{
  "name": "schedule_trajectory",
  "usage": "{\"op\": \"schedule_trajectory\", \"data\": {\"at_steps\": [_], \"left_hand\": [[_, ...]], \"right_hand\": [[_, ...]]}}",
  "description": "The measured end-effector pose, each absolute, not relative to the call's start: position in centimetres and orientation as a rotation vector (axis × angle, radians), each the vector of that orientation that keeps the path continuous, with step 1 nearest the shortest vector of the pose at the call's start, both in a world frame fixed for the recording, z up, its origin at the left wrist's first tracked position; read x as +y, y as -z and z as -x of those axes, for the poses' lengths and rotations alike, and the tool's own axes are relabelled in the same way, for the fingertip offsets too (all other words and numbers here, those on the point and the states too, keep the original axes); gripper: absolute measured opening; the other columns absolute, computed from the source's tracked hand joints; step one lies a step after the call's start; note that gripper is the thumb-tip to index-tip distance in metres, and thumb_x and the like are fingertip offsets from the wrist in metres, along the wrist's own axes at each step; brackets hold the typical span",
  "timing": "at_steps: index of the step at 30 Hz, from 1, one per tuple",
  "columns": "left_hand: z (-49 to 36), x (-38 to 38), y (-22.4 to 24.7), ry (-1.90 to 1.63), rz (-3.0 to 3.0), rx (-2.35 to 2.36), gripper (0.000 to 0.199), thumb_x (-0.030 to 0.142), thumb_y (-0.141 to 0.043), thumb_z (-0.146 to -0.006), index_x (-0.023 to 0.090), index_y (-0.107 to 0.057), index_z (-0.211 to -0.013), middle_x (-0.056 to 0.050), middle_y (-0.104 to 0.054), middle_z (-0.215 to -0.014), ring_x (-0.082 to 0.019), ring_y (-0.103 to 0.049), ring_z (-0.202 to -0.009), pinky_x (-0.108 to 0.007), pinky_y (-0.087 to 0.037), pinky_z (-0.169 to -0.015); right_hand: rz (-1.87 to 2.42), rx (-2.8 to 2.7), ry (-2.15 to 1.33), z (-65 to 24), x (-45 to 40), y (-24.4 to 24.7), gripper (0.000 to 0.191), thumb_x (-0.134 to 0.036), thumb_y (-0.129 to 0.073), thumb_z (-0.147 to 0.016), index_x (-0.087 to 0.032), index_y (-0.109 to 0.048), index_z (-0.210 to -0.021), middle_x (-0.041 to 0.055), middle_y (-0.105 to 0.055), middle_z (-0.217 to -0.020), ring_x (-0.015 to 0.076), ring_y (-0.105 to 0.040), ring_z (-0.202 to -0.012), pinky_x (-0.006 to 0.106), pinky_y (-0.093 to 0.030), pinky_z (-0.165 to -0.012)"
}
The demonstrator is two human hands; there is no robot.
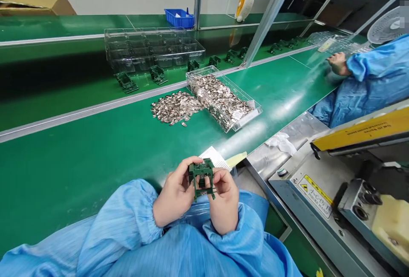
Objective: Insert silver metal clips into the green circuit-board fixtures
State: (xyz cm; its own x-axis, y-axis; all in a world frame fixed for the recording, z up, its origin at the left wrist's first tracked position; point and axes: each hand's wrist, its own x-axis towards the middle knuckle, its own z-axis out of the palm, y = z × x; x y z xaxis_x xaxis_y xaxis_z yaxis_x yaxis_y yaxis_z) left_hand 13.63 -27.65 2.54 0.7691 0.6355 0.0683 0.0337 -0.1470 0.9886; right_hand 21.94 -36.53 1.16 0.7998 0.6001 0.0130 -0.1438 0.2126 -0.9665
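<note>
Close in front of me, both hands grip a dark green plastic frame [203, 166] with an open, box-like shape. My left hand [179, 191] has its fingers and thumb closed on the left side of the frame. On the right side, my right hand [225, 194] pinches it between thumb and fingers. Behind the hands, a white ribbed piece [214, 157] lies at the bench edge beside a pale yellow strip [236, 159]. Farther off, a heap of small shiny metal pieces [174, 107] rests on the green bench, touching a clear tray [246, 121] filled with more of them.
Several green frames [158, 74] stand in a row along the metal strip, near a clear compartment tray [153, 49]. A machine with a hand-injury warning label [316, 195] stands at right. Beyond it, a co-worker's hand [339, 63] reaches over the bench. A slanted metal post [268, 21] rises behind.
</note>
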Motion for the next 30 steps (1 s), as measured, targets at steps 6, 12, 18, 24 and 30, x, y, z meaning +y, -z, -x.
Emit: {"op": "schedule_trajectory", "data": {"at_steps": [6, 12, 18, 24, 30], "left_hand": [[-14.8, -29.1, -2.1, -0.503, -1.664, 0.444, 0.037, 0.014, -0.056, -0.086, 0.023, -0.049, -0.121, -0.001, -0.064, -0.092, -0.013, -0.06, -0.074, -0.022, -0.051, -0.065], [-18.0, -27.3, -1.3, -0.611, -1.734, 0.405, 0.033, 0.018, -0.056, -0.088, 0.021, -0.051, -0.12, -0.005, -0.063, -0.105, -0.015, -0.062, -0.085, -0.025, -0.052, -0.076], [-22.7, -25.7, 0.9, -0.667, -1.724, 0.373, 0.037, 0.019, -0.058, -0.085, 0.018, -0.05, -0.122, -0.005, -0.063, -0.102, -0.014, -0.061, -0.084, -0.024, -0.051, -0.075], [-23.0, -25.8, 1.0, -0.596, -1.725, 0.373, 0.039, 0.017, -0.056, -0.086, 0.018, -0.05, -0.124, -0.004, -0.063, -0.099, -0.013, -0.061, -0.081, -0.022, -0.049, -0.071], [-22.7, -26.0, 0.4, -0.54, -1.784, 0.412, 0.04, 0.014, -0.055, -0.085, 0.018, -0.051, -0.124, -0.001, -0.063, -0.088, -0.011, -0.057, -0.07, -0.02, -0.046, -0.065]], "right_hand": [[1.25, -0.389, -0.464, -22.8, -38.5, -0.9, 0.022, -0.025, -0.068, -0.081, -0.021, -0.049, -0.073, -0.002, -0.057, -0.074, 0.0109, -0.055, -0.065, 0.019, -0.048, -0.057], [1.4, -0.264, -0.38, -25.0, -41.7, 2.1, 0.019, -0.039, -0.062, -0.089, -0.02, -0.06, -0.087, 0.0043, -0.066, -0.087, 0.0168, -0.063, -0.078, 0.029, -0.052, -0.073], [1.58, -0.424, -0.635, -24.9, -41.9, 5.1, 0.036, -0.052, -0.06, -0.085, -0.017, -0.067, -0.082, 0.0038, -0.065, -0.068, 0.0163, -0.059, -0.062, 0.027, -0.047, -0.059], [1.579, -0.506, -0.597, -23.9, -39.8, 5.8, 0.046, -0.051, -0.053, -0.091, -0.018, -0.056, -0.06, -0.002, -0.051, -0.049, 0.0103, -0.043, -0.046, 0.023, -0.035, -0.047], [1.583, -0.61, -0.46, -24.0, -39.8, 7.0, 0.045, -0.048, -0.046, -0.095, -0.019, -0.053, -0.06, -0.0011, -0.05, -0.054, 0.0126, -0.046, -0.051, 0.026, -0.036, -0.05]]}}
